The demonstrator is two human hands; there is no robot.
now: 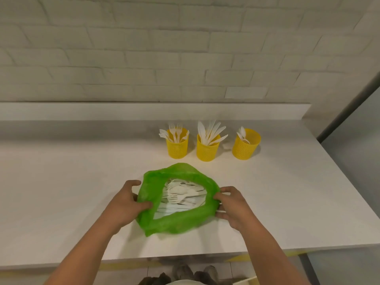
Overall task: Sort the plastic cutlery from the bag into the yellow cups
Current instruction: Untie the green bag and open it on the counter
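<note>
- Both forearms rise from the bottom edge of the frame. The left hand (127,202) grips the left rim of the thin green plastic bag (178,222), thumb over the edge and fingers curled behind it.
- The right hand (232,206) pinches the opposite rim, so the mouth is stretched wide at centre frame on the white desk (61,192).
- Inside lies a tangled heap of white plastic cutlery (181,196), forks uppermost. What sits beneath them is hard to tell.
- Above the bag, right of centre, three yellow perforated cups stand in a row: the fork cup (177,148), the knife cup (206,150) and the spoon cup (245,147), which holds the fewest pieces.
- The step in hand looks like opening the bag. To do it well, roll the rim down and outward so the film stays open when let go.
- Next, one hand should pin the rim to the desk while the other lifts pieces by their handles, one kind at a time, easing tangled tines apart.
- A white sliver beside the right fingers may be a handle poking out; it is too blurred to say.
</note>
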